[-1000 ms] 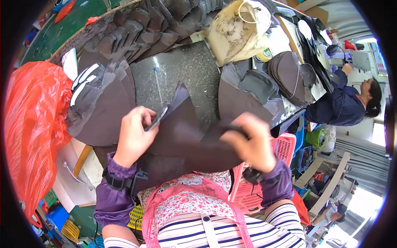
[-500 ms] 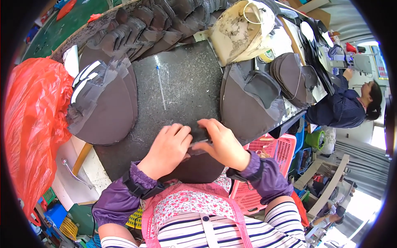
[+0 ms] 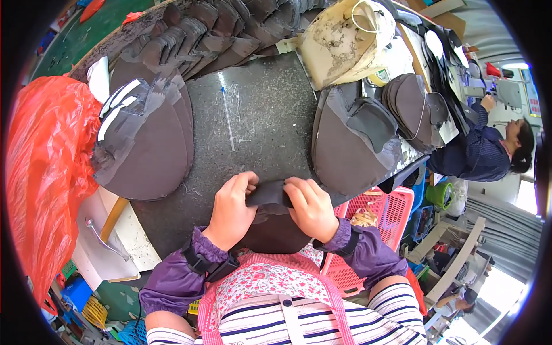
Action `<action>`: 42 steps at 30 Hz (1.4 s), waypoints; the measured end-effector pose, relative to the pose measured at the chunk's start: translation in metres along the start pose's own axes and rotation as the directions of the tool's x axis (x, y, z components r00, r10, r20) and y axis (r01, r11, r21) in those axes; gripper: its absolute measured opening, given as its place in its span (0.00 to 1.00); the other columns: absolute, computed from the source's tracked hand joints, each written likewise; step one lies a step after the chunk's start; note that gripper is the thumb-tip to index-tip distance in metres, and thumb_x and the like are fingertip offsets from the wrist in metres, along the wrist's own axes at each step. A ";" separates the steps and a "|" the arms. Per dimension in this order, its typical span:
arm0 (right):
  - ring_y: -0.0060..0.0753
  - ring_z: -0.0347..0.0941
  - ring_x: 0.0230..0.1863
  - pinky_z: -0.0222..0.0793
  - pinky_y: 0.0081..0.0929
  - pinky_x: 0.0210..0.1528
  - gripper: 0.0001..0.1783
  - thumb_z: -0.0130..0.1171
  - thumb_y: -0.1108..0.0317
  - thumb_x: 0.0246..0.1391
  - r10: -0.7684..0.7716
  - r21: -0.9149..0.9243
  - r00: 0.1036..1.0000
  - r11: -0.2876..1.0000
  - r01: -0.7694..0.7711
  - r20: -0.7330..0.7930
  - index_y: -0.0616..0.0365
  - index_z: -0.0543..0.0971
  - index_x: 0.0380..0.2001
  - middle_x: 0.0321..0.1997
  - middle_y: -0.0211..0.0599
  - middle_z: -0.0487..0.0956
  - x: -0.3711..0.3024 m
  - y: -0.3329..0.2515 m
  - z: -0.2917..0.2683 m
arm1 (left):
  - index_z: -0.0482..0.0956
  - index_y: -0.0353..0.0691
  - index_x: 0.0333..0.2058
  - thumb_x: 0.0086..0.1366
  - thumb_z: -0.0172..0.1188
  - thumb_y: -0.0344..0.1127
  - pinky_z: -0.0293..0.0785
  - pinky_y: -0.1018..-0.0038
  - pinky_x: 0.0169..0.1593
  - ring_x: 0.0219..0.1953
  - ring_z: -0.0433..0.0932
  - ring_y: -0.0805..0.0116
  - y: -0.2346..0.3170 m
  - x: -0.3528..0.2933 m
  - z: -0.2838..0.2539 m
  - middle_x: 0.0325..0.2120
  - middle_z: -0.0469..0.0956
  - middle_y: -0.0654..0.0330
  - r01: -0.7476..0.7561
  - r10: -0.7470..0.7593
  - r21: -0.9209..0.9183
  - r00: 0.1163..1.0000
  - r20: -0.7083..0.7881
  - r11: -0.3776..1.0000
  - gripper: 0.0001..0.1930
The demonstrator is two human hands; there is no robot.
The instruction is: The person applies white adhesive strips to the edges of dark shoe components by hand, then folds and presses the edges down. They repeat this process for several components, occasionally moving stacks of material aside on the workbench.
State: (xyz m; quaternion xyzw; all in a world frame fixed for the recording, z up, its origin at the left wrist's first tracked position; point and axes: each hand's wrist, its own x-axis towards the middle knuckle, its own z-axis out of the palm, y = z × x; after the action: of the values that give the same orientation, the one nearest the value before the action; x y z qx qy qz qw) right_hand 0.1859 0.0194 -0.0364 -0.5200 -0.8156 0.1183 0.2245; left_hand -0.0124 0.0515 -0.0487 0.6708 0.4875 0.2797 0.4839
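At the near edge of the dark work surface, both hands grip a small dark curved piece by its two ends. My left hand has its fingers closed on the left end, and my right hand pinches the right end. Below this strip-like piece lies a dark brown rounded panel, reaching toward my apron. The piece meets the panel's upper edge; whether they are joined, I cannot tell. Stacked rounded brown panels with greyish coated edges lie left and right of my hands.
A clear thin stick with a blue tip rests on the black board. Behind stand rows of dark pieces and a stained cream container. Left hangs a red plastic bag; right is a pink basket. A person sits farther right.
My hands have moved apart to the two ends of the small dark piece, which now shows raised between them. Loose fingers have closed on it. The view has shifted slightly.
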 end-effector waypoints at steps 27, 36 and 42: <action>0.47 0.75 0.45 0.72 0.38 0.47 0.14 0.65 0.69 0.44 -0.253 0.029 0.954 0.967 0.251 0.161 0.65 0.75 0.32 0.45 0.51 0.78 -0.009 0.004 -0.015 | 0.78 0.34 0.34 0.51 0.67 0.35 0.74 0.62 0.45 0.42 0.78 0.55 -0.004 -0.038 -0.018 0.37 0.80 0.51 -0.534 0.480 0.506 0.842 0.245 0.677 0.14; 0.52 0.73 0.33 0.70 0.36 0.36 0.13 0.69 0.71 0.43 0.082 0.121 0.992 0.988 -0.094 0.098 0.63 0.76 0.30 0.33 0.44 0.76 0.009 -0.024 -0.015 | 0.74 0.32 0.48 0.59 0.63 0.32 0.64 0.58 0.57 0.54 0.69 0.48 -0.014 0.018 -0.132 0.49 0.71 0.47 0.225 0.503 0.793 0.667 -0.549 0.567 0.19; 0.46 0.73 0.25 0.68 0.33 0.29 0.09 0.67 0.72 0.48 0.416 0.273 0.905 0.884 -0.379 -0.091 0.64 0.77 0.30 0.23 0.43 0.74 0.039 -0.012 -0.095 | 0.73 0.33 0.49 0.59 0.64 0.34 0.63 0.57 0.58 0.54 0.68 0.46 -0.040 0.023 -0.183 0.51 0.69 0.45 0.385 0.401 0.741 0.656 -0.639 0.551 0.21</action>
State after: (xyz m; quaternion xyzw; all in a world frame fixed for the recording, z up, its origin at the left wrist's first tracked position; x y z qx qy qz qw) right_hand 0.2090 0.0452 0.0603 -0.6511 -0.6513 0.2246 0.3185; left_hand -0.1743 0.1442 -0.0190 0.6369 0.7084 0.2670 -0.1457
